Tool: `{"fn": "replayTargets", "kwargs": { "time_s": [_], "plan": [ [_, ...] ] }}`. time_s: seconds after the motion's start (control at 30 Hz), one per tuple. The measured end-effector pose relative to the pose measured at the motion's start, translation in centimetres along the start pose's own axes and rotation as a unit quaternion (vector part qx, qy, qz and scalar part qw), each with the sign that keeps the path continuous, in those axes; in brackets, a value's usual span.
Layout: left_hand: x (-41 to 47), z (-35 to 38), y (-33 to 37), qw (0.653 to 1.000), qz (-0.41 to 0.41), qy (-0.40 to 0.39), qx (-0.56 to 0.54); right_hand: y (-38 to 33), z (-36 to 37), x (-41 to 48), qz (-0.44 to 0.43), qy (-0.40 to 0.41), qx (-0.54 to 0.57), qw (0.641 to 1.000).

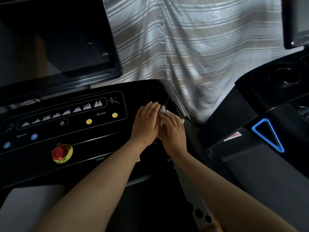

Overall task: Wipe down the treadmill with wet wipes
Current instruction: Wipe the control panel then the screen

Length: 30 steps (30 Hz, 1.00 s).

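Note:
The black treadmill console (80, 141) fills the left of the head view, with a dark screen (55, 39) above it. A white wet wipe (168, 113) lies on the console's right end, just below a round cup recess (157, 96). My left hand (147, 123) lies flat with straight fingers on the wipe's left part. My right hand (173, 129) lies flat beside it, pressing the wipe's right part. Both hands cover most of the wipe; only its far edge and right corner show.
A red and yellow STOP button (61, 153) sits near the console's front edge, with yellow (89, 121) and blue (34, 136) buttons further back. A second black treadmill (267, 131) stands at the right. A striped curtain (192, 47) hangs behind.

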<state>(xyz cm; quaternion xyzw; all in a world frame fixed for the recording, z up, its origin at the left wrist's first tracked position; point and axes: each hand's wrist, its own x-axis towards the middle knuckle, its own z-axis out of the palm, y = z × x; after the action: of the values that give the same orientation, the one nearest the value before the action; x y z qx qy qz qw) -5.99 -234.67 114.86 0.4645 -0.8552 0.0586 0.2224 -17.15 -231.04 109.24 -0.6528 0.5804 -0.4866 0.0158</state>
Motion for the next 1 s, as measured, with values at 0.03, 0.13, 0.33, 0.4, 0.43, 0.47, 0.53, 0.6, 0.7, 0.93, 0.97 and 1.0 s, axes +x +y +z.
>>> {"fn": "replayTargets", "kwargs": {
  "time_s": [0.03, 0.13, 0.33, 0.4, 0.43, 0.47, 0.53, 0.6, 0.7, 0.93, 0.97, 1.0],
  "plan": [
    [0.3, -0.2, -0.7, 1.000, -0.008, 0.000, 0.024, -0.4, 0.5, 0.2, 0.018, 0.000, -0.014, 1.000],
    [1.3, -0.3, -2.4, 0.995, -0.044, -0.002, 0.085, -1.1, 1.9, 0.9, 0.086, -0.060, -0.086, 0.991],
    [2.2, 0.6, -2.6, 0.989, -0.076, -0.007, 0.126, -0.8, 2.4, 3.1, 0.179, -0.108, -0.143, 0.967],
    [2.0, 0.6, -2.7, 0.990, -0.075, -0.001, 0.122, -0.6, 2.3, 3.8, 0.190, -0.111, -0.139, 0.966],
    [1.9, 0.6, -2.8, 0.990, -0.075, 0.002, 0.117, -0.4, 2.3, 4.2, 0.195, -0.116, -0.133, 0.965],
    [2.0, 0.6, -2.9, 0.991, -0.075, 0.001, 0.113, -0.2, 2.1, 4.8, 0.201, -0.121, -0.125, 0.964],
    [2.0, 0.5, -2.9, 0.991, -0.074, -0.005, 0.109, 0.2, 1.9, 5.8, 0.213, -0.129, -0.109, 0.962],
    [2.1, 0.5, -2.9, 0.991, -0.074, -0.009, 0.109, 0.3, 1.9, 6.4, 0.217, -0.129, -0.100, 0.962],
    [1.9, 0.3, -2.8, 0.991, -0.078, -0.009, 0.113, 0.1, 1.8, 5.4, 0.193, -0.121, -0.101, 0.969],
    [1.6, 0.2, -2.7, 0.988, -0.075, -0.011, 0.131, 0.4, 1.1, 1.7, 0.134, -0.118, -0.120, 0.977],
    [1.5, 0.2, -2.7, 0.988, -0.076, -0.011, 0.133, 0.5, 1.0, 1.7, 0.132, -0.122, -0.118, 0.977],
    [1.5, 0.2, -2.7, 0.988, -0.076, -0.012, 0.135, 0.7, 0.9, 1.7, 0.129, -0.128, -0.118, 0.976]
  ]
}}
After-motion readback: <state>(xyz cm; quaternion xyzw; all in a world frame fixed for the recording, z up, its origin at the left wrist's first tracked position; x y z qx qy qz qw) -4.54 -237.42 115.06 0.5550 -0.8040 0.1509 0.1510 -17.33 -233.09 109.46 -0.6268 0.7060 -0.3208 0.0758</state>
